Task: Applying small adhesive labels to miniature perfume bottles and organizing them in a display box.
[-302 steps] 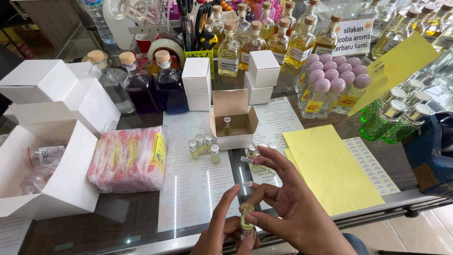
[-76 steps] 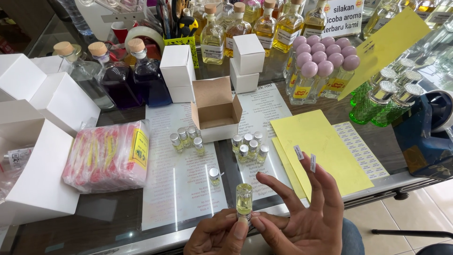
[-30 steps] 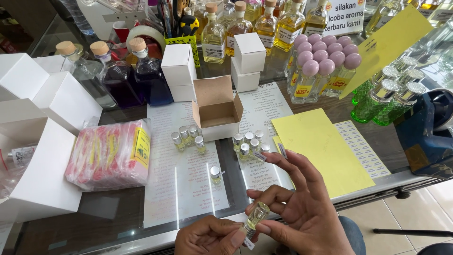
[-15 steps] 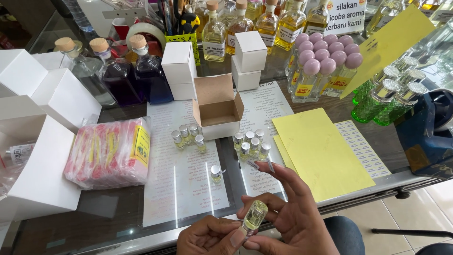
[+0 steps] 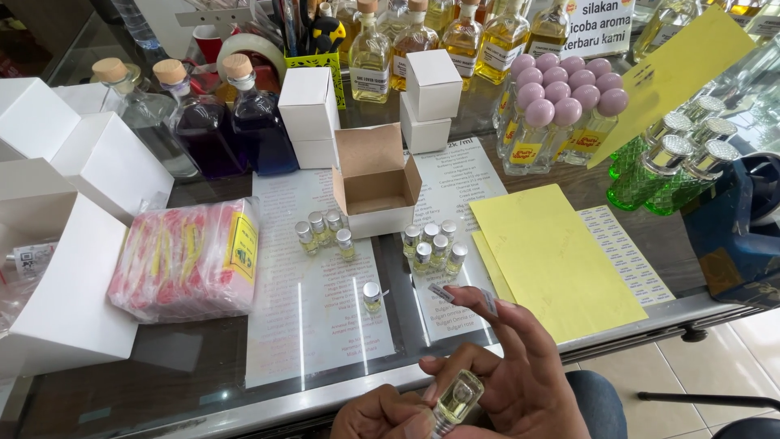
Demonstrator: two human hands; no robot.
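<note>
White cartons point(image 5: 69, 268): far left of the glass counter, several open, flaps up.
Pink packet point(image 5: 187, 258): clear bag of pink sachets with a yellow label, just right of the cartons.
Corked bottles point(image 5: 231, 122): three at the back left; one clear, two dark purple-blue.
Printed sheet point(image 5: 313, 313): lies flat mid-counter, carrying the small vials.
Left vial group point(image 5: 323, 232): four capped vials, standing near the brown-lined box.
Lone vial point(image 5: 372, 296): I see it upright on the sheet, apart from both groups.
Open box point(image 5: 375, 191): small, white outside, brown inside, lid flap up, behind the vials.
Left hand point(image 5: 382, 415): bottom edge, mostly cut off; I read fingers curled onto the base of the held vial.
Held vial point(image 5: 455, 398): small glass vial of pale yellow liquid, tilted, pinched between both hands below the counter edge, near me.
Right vial group point(image 5: 433, 246): six or so capped vials, clustered right of the open box.
Right hand point(image 5: 512, 370): thumb and forefinger closed on the vial's neck; remaining fingers spread upward, small white stickers point(image 5: 443, 293) stuck to two fingertips.
Yellow paper point(image 5: 552, 256): sheets on the counter, right of the hands.
Label sheet point(image 5: 626, 252): white, rows of small stickers, partly under the yellow.
Pink-capped bottles point(image 5: 561, 110): cluster at the back right.
Green bottles point(image 5: 674, 162): silver caps, far right.
</note>
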